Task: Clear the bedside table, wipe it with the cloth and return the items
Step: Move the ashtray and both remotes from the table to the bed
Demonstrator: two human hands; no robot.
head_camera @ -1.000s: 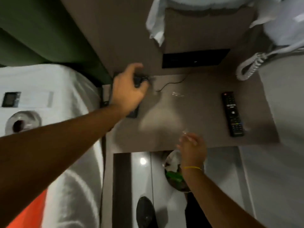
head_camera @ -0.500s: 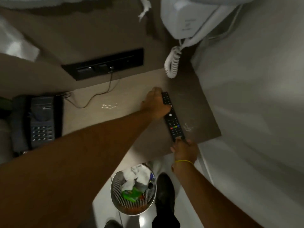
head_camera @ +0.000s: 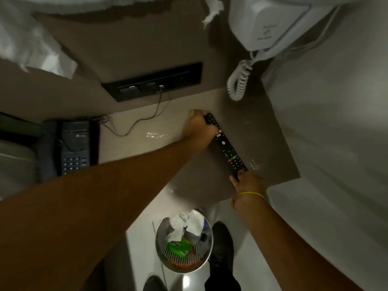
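A person's two bare hands grip a long black TV remote control (head_camera: 227, 151) lying diagonally on the beige wood-grain bedside table (head_camera: 134, 122), toward its right side. The left hand (head_camera: 198, 128), arm reaching in from the lower left, has its fingers clenched over the remote's far end, near the table's back edge. The right hand (head_camera: 248, 183), a thin yellow band at the wrist, pinches the remote's near end w/ its fingertips at the table's front edge, close to the front-right corner. The remote's coloured buttons show between the two hands; whether it is lifted off the surface or resting on it cannot be told.

At the table's left edge sits a dark blue-grey desk telephone w/ keypad (head_camera: 73, 148), well apart from the remote. A thin black cable (head_camera: 144, 120) runs from it across the back-left of the table up to a black rectangular wall socket panel (head_camera: 155, 84) above the back edge. Glints of light show mid-table and just right of the remote's near end.

A white wall-mounted handset unit w/ coiled white cord (head_camera: 238, 85) hangs over the back-right corner. On the pale floor below the front edge stands a round perforated metal waste bin (head_camera: 184, 263) holding crumpled white paper and green packaging, w/ a black shoe (head_camera: 222, 246) just beside it on the right.
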